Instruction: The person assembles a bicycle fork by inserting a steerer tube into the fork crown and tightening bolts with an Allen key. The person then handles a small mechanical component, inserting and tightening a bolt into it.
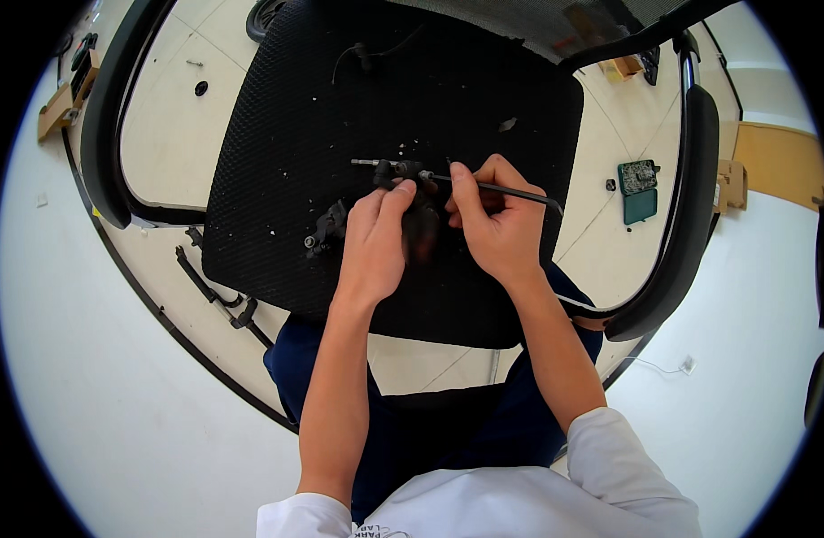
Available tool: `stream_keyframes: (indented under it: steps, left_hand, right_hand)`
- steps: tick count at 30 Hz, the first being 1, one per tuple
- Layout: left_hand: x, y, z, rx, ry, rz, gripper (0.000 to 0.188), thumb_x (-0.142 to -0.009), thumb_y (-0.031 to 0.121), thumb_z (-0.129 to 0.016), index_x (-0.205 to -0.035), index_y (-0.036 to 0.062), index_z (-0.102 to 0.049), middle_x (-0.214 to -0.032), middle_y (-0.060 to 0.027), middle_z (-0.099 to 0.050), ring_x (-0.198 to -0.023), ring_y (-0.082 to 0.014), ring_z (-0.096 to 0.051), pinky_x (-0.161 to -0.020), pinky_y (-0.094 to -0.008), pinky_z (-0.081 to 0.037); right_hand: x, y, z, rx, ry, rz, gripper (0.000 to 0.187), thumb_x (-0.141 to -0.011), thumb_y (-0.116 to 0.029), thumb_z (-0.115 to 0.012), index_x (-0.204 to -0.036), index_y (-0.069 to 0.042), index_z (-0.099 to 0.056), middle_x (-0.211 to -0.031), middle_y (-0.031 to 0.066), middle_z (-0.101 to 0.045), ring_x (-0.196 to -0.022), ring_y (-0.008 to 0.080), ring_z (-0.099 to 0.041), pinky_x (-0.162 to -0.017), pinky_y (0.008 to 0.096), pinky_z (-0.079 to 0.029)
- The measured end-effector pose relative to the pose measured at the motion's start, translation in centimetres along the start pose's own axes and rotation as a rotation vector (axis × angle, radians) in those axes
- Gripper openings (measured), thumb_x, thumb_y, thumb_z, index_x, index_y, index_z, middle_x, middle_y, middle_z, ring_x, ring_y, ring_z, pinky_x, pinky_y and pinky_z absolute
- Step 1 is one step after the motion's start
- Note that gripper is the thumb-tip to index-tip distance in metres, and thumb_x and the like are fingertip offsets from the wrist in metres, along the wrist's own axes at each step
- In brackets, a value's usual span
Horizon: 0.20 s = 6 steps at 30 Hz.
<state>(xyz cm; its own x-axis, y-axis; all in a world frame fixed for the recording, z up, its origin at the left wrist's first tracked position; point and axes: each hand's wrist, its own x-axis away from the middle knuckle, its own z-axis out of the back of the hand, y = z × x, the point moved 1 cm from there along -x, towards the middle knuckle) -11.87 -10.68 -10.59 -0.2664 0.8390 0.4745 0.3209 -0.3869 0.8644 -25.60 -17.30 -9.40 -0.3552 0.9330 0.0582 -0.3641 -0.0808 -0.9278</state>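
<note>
My left hand [376,235] is closed on a small black mechanical part [401,170], steadying it just above the black chair seat [277,125]. A thin metal pin sticks out of the part's left side. In my right hand [506,224], pinched between thumb and fingers, is a long black hex key [515,192] with a bent end at the right. Its other end reaches a metal fitting on the part's right side. Beside my left hand lies another black part with a round metal end [325,229]. My fingers partly hide what lies below the held part.
Another black piece with a thin wire [365,61] lies farther back on the seat, among pale crumbs. Black armrests [111,117] flank it. On the floor at right lies an open green case [639,190] of small metal pieces; at left, a black tubular frame [216,300].
</note>
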Motion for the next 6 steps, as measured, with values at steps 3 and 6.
stream_keyframes:
  steps: [3, 6]
  left_hand:
    - [-0.3, -0.2, 0.4, 0.004, -0.044, 0.002, 0.044, -0.101, 0.032, -0.041, -0.093, -0.0019, -0.068, -0.063, -0.0049, -0.059, -0.054, -0.0107, -0.053, -0.052, -0.0263, -0.04]
    - [-0.5, -0.5, 1.1, 0.008, -0.105, 0.055, 0.045, -0.1, 0.034, -0.042, -0.104, -0.004, -0.066, -0.078, -0.0094, -0.066, -0.064, -0.0157, -0.062, -0.056, -0.0289, -0.05]
  right_hand:
    - [0.0, -0.3, 0.0, -0.018, 0.039, 0.05, 0.014, -0.094, -0.01, -0.067, -0.087, 0.0, -0.063, -0.071, 0.0061, -0.067, -0.062, 0.0118, -0.068, -0.059, 0.0201, -0.054]
    - [-0.2, -0.9, -0.6, -0.156, 0.091, 0.153, 0.01, -0.092, -0.009, -0.068, -0.089, -0.001, -0.065, -0.071, 0.0047, -0.068, -0.064, 0.0133, -0.071, -0.058, 0.0192, -0.054]
